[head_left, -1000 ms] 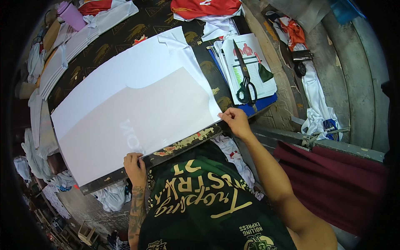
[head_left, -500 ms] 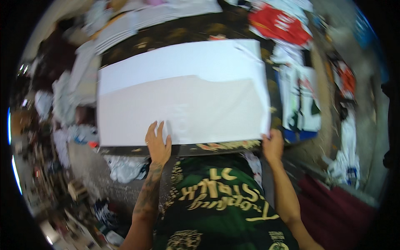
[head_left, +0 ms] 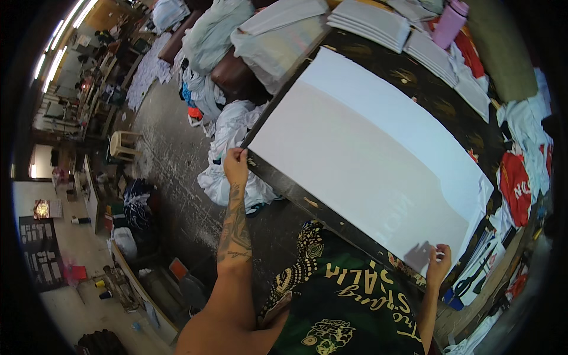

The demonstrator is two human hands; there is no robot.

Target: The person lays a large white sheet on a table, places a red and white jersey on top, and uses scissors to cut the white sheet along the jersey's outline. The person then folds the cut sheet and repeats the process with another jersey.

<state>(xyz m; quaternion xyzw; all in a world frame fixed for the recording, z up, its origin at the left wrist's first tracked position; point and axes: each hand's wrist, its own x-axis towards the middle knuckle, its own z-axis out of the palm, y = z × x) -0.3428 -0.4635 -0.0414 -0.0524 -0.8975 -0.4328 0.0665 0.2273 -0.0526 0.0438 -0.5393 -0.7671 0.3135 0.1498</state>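
Note:
A large white folded cloth (head_left: 378,106) lies flat on a dark-patterned table. Its near layer looks greyish, with a wavy edge and faint lettering showing through near the right end. My left hand (head_left: 236,170) is at the cloth's left near corner, thumb and fingers pinched together on it. Over the right near part, my right hand (head_left: 438,265) hovers with fingers bent and slightly apart, casting a shadow on the cloth. Nothing shows between those fingers.
Folded white garments (head_left: 370,25) line the table's far side beside a pink bottle (head_left: 451,23). Red printed cloth (head_left: 513,188) lies at the right. White fabric heaps (head_left: 234,127) sit on the floor left of the table. A plastic stool (head_left: 124,145) stands farther left.
The view has swung left. My left hand has gone from lying on the cloth's near edge to its left corner. My right hand has let go of the right corner and lifted.

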